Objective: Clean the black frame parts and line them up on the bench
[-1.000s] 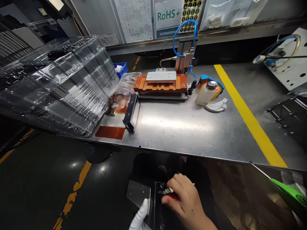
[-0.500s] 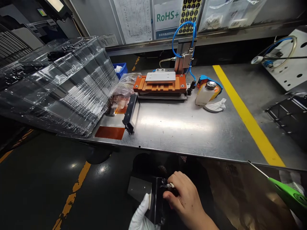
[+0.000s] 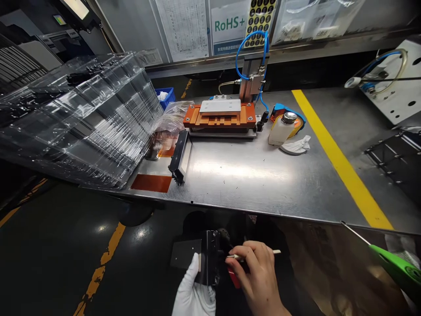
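Note:
My left hand [image 3: 192, 292], in a white glove, grips a black plastic part [image 3: 208, 259] below the table's front edge, its thumb lying over the near face. This part has a flat dark panel on its left and a ridge with small round fittings along its right. My bare right hand [image 3: 263, 274] is just to the right of it, thumb and fingers pinched on a slim cream-coloured stick-like tool [image 3: 276, 252]. The tool's tip points left toward the part; whether it touches cannot be made out. Under my right fingers a red piece [image 3: 233, 278] shows.
On the metal table [image 3: 230, 175] stand another black part [image 3: 180, 157], an orange press fixture [image 3: 219, 116] and a white bottle [image 3: 282, 128]. Clear plastic trays [image 3: 98, 118] are stacked at left. A green-handled tool [image 3: 394, 263] juts in at right.
The black part and my left hand have shifted slightly up and left. My right hand has moved a little right, away from the part, and the tool now lies more level.

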Motion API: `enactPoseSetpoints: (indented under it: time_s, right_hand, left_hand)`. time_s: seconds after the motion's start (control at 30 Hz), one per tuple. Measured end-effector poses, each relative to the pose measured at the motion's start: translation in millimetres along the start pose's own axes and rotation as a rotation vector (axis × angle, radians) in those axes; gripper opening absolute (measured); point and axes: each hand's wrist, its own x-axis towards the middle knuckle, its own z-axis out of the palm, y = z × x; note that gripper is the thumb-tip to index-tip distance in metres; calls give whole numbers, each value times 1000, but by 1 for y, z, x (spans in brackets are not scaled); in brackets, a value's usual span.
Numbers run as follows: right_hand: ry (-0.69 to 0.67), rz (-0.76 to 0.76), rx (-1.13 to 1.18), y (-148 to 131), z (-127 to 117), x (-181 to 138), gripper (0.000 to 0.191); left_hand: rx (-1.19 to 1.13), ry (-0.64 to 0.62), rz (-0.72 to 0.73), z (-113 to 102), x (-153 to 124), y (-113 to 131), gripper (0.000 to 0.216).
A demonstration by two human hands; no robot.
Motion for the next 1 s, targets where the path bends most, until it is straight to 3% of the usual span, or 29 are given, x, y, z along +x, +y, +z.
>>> enactPoseSetpoints:
  time_s: [0.1,0.17,0.27,0.33,0.43,0.57,0.83,1.0]
  right_hand:
    - [254,48,48,2,1,3,26]
    - [252,163,218,2,-2,5,31]
    - [-105,342,522,0,-8,8,48]
    - [-348,370,611,-3,-10,8,54]
    - [-458,254,526,-8,-9,9,56]
    - [-350,109,340,-13,-5,10,55]
    - [-259,-30,255,-9,1,9,54]
    - [-72,-108,172,-8,7,9,50]
  left_hand:
    - [-17,26,2,2,2,-3,31]
    - [-24,50,7,2,3,-6,30]
    - [-28,97,26,4,4,-8,29]
    - [-26,135,48,5,4,-7,30]
    - [-18,186,88,10,3,-4,35]
    - [3,220,124,18,1,-4,34]
    - [22,211,124,19,3,-6,34]
    - [-1,169,92,14,9,-5,27]
